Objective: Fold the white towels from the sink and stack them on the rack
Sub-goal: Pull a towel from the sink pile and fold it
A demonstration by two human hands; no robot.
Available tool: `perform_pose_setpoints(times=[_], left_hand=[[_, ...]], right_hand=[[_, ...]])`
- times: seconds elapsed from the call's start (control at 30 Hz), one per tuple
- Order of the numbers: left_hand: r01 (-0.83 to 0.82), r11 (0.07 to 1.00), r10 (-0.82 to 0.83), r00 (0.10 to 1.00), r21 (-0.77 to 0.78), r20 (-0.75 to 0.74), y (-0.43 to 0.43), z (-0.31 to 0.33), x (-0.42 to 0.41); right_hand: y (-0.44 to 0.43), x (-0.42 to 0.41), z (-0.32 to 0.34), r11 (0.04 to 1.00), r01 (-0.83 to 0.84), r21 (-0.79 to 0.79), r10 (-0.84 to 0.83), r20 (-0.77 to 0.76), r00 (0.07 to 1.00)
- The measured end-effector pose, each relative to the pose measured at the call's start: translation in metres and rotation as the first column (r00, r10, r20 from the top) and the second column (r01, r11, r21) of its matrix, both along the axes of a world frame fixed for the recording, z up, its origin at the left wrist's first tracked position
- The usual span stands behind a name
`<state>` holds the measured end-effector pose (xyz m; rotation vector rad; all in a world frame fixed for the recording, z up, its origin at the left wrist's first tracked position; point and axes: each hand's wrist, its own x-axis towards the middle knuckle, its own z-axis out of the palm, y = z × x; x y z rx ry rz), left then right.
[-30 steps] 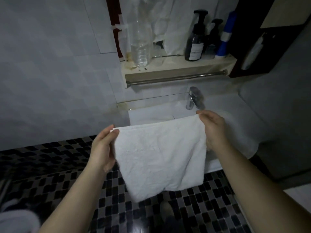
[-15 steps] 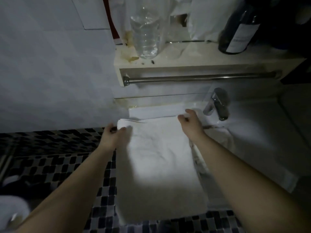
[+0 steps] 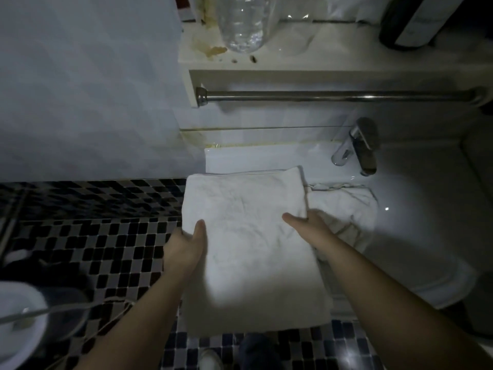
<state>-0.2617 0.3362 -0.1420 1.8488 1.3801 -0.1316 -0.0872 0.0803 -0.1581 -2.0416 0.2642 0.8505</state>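
A white towel (image 3: 248, 236), folded over, lies draped on the left rim of the white sink (image 3: 416, 236), its lower end hanging past the front edge. My left hand (image 3: 186, 247) grips its left edge, thumb on top. My right hand (image 3: 309, 225) holds the right edge, thumb on top and fingers hidden under the cloth. More crumpled white towel (image 3: 344, 209) lies in the basin just right of it. The metal rack bar (image 3: 333, 96) runs under a shelf on the wall above.
A chrome tap (image 3: 360, 148) stands at the back of the sink. The shelf (image 3: 306, 60) above holds a clear plastic bottle (image 3: 242, 25) and a dark bottle (image 3: 416, 20). Black-and-white mosaic tiles (image 3: 106, 236) lie to the left; a white round object (image 3: 16, 324) sits lower left.
The towel was held up by its top corners, then laid on the sink rim. Both hands have slid from the far corners down to the side edges. The view moved closer.
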Motion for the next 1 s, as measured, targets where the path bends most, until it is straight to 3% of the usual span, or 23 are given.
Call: perform_pose_setpoints(times=[0.13,0.2,0.33,0.4,0.47,0.57,0.63,0.73,0.83,1.0], left_hand=[[0.018,0.998,-0.014,0.997,-0.053,0.077,-0.005,-0.004,-0.025],[0.049,0.996,-0.043,0.996,-0.072,0.079,-0.007,-0.001,-0.034],[0.087,0.993,-0.081,0.994,-0.079,0.067,-0.01,0.002,-0.044],[0.045,0.998,-0.038,0.99,-0.051,0.136,-0.013,0.003,-0.049],[0.049,0.998,-0.045,0.991,-0.027,0.127,-0.019,0.0,-0.054],[0.072,0.996,-0.069,0.996,-0.052,0.056,-0.028,-0.006,-0.06],[0.031,0.992,-0.02,0.996,-0.122,0.091,-0.028,-0.008,-0.058],[-0.041,0.957,0.084,0.986,-0.287,0.141,-0.026,-0.012,-0.054],[-0.061,0.934,0.139,0.97,-0.353,0.2,-0.024,-0.014,-0.052],[-0.072,0.883,0.178,0.966,-0.463,0.189,-0.014,0.006,-0.046]], right_hand=[[-0.018,-0.023,0.003,0.994,-0.07,0.089,0.086,-0.198,0.976],[-0.029,-0.031,0.006,0.989,-0.111,0.095,0.129,-0.211,0.969],[-0.037,-0.047,0.018,0.99,-0.138,0.015,0.137,0.032,0.99],[-0.04,-0.058,0.02,0.981,-0.176,-0.078,0.191,0.27,0.944],[-0.046,-0.069,0.015,0.958,-0.217,-0.189,0.271,0.346,0.898],[-0.052,-0.077,0.001,0.916,-0.263,-0.302,0.333,0.208,0.92],[-0.047,-0.076,-0.003,0.932,-0.233,-0.278,0.282,0.152,0.947],[-0.038,-0.073,-0.007,0.993,-0.095,-0.069,0.1,0.065,0.993],[-0.034,-0.063,-0.01,0.989,0.107,0.098,-0.102,-0.056,0.993],[-0.036,-0.043,-0.002,0.921,0.243,0.304,-0.143,-0.317,0.938]])
